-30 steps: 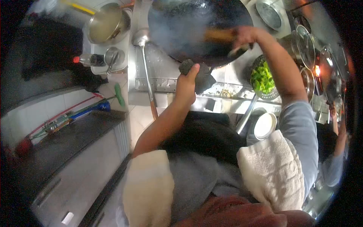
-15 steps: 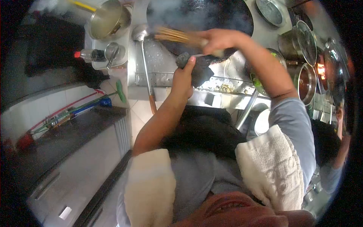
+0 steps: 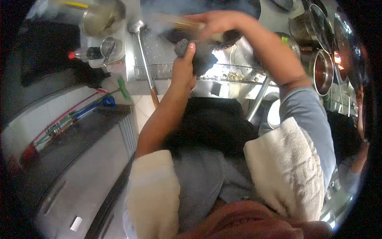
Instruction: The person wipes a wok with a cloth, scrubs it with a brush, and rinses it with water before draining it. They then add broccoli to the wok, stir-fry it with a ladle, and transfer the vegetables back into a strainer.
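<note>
Steam rises from a large dark wok (image 3: 238,10) at the top of the view. My left hand (image 3: 184,71) is closed around a bunched dark cloth (image 3: 205,60), thumb on top, at the wok's near edge. Whether the cloth wraps the wok's handle or rim is hidden. Above it, my right hand (image 3: 223,23) grips a bamboo wok brush (image 3: 179,22), its bristles pointing left over the wok and blurred by motion. A long ladle (image 3: 143,55) with a wooden grip rests on the steel stove top, left of my left hand.
Food scraps (image 3: 234,75) lie along the stove's front gutter. At upper left are a metal pot (image 3: 93,20), a red-capped bottle (image 3: 81,54) and a small strainer-like cup (image 3: 108,47). Pots (image 3: 321,73) and a flame stand at right. Another person's arm (image 3: 360,159) shows at far right.
The whole view has shifted, so the stove sits higher and further left. The brush in my right hand has swung left over the wok; my left hand keeps its hold on the cloth.
</note>
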{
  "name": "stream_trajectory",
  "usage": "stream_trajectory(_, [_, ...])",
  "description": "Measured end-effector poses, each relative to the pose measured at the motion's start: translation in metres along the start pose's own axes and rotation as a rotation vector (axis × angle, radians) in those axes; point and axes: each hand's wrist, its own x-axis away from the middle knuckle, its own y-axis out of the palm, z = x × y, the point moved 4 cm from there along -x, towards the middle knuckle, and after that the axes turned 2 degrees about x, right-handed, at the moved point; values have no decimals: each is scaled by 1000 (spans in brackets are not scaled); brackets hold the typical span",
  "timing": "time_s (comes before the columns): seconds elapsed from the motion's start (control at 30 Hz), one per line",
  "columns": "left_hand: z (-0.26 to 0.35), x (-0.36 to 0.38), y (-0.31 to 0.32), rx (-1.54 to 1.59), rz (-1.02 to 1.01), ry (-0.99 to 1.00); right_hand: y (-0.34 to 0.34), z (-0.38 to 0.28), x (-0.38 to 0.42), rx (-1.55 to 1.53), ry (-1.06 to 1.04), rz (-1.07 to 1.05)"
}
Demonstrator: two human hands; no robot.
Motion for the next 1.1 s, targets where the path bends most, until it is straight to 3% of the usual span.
stream_trajectory(0.07, [2,-6,1,12,-46,16,-18,53,15,-314,-115,-209])
stream_trajectory(0.1, [3,-6,-1,-15,-36,-44,-38,122,13,8,352,-296])
stream_trajectory(0.17, [1,-3,-7,-44,-33,-101,-94,153,56,773,477,950])
stream_trajectory(0.2, [2,-2,-12,-84,-66,-110,-112,131,78,541,788,1242])
stream_trajectory(0.27, [14,17,-24,-191,-119,-97,-120,75,109,368,849,1367])
stream_trajectory(0.3, [15,23,-48,-175,-80,-91,-105,47,122,284,675,1485])
stream_trajectory(0.37, [19,28,-100,-438,-128,57,-48,-67,126,34,302,1685])
stream_trajectory(0.43, [27,45,-149,-373,-94,139,28,-64,123,-524,231,996])
stream_trajectory(0.47, [30,55,-181,-332,-11,71,74,-85,119,5,63,1056])
stream_trajectory(0.5, [32,62,-212,-292,69,6,115,-113,109,-120,16,781])
stream_trajectory(0.53, [29,60,-245,-291,67,12,147,-141,99,-306,209,520])
stream_trajectory(0.57, [23,57,-283,-304,135,68,177,-148,81,-432,193,439])
stream_trajectory(0.6, [23,59,-308,-316,203,123,202,-146,63,-241,245,467])
stream_trajectory(0.63, [27,66,-317,-315,202,132,215,-145,44,-237,239,472])
stream_trajectory(0.7, [32,90,-331,-282,246,63,235,-127,13,-104,634,408])
stream_trajectory(0.73, [38,98,-337,-325,244,27,241,-122,0,-6,658,469])
stream_trajectory(0.8, [34,110,-357,-538,151,318,259,-109,-28,-9,707,428])
stream_trajectory(0.83, [31,110,-357,-312,204,76,260,-101,-35,-7,749,377])
stream_trajectory(0.93, [29,115,-365,-332,163,62,258,-127,-47,142,680,424])
stream_trajectory(0.97, [44,125,-353,-534,205,100,252,-142,-55,147,677,428])
stream_trajectory(1.0, [42,124,-355,-516,178,81,248,-148,-63,150,682,440])
stream_trajectory(1.07, [36,123,-361,-519,113,47,250,-155,-64,258,744,219])
stream_trajectory(1.1, [32,113,-363,-500,63,65,253,-156,-66,499,714,312])
